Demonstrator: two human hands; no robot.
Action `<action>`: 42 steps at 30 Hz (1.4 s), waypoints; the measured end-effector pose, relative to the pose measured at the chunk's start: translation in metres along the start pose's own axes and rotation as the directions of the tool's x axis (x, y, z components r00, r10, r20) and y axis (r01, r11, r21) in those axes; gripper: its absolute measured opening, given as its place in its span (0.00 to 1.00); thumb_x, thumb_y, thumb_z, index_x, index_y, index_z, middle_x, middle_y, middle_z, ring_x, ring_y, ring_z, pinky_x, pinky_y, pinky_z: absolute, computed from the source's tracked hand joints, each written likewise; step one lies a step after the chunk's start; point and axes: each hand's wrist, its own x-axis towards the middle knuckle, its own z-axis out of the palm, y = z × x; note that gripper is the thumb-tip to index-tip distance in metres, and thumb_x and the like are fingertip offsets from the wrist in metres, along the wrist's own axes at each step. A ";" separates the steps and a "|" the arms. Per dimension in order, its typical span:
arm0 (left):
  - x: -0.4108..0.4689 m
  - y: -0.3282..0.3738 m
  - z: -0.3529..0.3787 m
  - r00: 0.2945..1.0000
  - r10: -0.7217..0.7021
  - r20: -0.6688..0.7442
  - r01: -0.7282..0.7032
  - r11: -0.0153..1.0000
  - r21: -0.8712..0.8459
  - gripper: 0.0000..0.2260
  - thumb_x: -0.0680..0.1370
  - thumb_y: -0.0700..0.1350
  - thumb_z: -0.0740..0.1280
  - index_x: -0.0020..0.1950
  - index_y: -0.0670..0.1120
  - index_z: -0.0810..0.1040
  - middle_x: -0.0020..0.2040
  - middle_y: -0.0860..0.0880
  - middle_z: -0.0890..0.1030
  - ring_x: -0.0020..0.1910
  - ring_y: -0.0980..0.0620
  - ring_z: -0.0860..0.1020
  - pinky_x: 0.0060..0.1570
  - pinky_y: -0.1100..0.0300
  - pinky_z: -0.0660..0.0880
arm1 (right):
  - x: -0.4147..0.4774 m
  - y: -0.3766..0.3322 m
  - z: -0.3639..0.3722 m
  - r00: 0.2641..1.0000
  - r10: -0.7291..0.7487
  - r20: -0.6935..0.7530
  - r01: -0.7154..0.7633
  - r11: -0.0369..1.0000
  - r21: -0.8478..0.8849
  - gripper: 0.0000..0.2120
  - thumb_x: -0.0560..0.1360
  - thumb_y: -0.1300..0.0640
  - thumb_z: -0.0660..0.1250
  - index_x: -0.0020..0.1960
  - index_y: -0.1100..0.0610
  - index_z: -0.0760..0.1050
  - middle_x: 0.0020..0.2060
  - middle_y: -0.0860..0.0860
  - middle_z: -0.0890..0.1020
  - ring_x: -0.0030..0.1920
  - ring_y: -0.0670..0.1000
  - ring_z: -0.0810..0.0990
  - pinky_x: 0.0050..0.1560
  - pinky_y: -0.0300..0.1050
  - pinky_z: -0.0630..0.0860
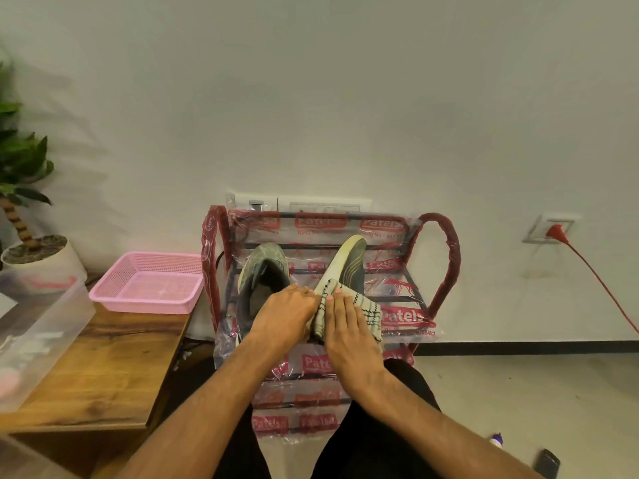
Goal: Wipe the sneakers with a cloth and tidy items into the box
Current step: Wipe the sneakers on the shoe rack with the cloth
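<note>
While against the sneaker [350, 261], cloth [370, 315] under right fingers [339, 304].

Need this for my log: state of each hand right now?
Left hand: fingertips out of sight; grip cannot be told.
Right hand: open, pressing flat on the striped beige cloth.

Left of the rack [448, 261], a pink basket [145, 303] and clear box [52, 326] crowd the table [110, 361] — right of the rack, open floor [518, 392].
</note>
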 end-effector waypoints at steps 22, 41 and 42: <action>0.000 -0.005 -0.001 0.999 -0.022 0.033 0.022 1.000 0.003 0.22 0.72 0.42 0.73 0.64 0.47 0.72 0.61 0.49 0.77 0.62 0.49 0.72 0.54 0.55 0.73 | 0.031 0.012 -0.007 0.990 0.124 0.071 -0.131 0.985 0.108 0.38 0.80 0.65 0.58 0.77 0.67 0.32 0.77 0.65 0.38 0.78 0.62 0.39 0.77 0.54 0.40; 0.001 -0.001 -0.005 0.998 -0.049 0.037 0.049 0.999 0.011 0.21 0.74 0.41 0.71 0.65 0.46 0.72 0.62 0.48 0.76 0.64 0.50 0.72 0.57 0.57 0.72 | 0.027 0.004 -0.013 0.998 -0.002 0.057 0.002 1.000 0.001 0.35 0.81 0.63 0.56 0.77 0.68 0.35 0.77 0.66 0.40 0.78 0.63 0.40 0.77 0.56 0.41; 0.001 -0.001 -0.004 0.999 -0.046 0.029 0.046 0.999 0.004 0.21 0.75 0.42 0.70 0.66 0.47 0.71 0.63 0.48 0.76 0.64 0.50 0.72 0.57 0.57 0.72 | 0.023 0.002 -0.010 0.998 -0.018 0.059 0.019 1.000 -0.013 0.35 0.81 0.62 0.56 0.77 0.68 0.35 0.77 0.66 0.40 0.78 0.63 0.40 0.77 0.56 0.41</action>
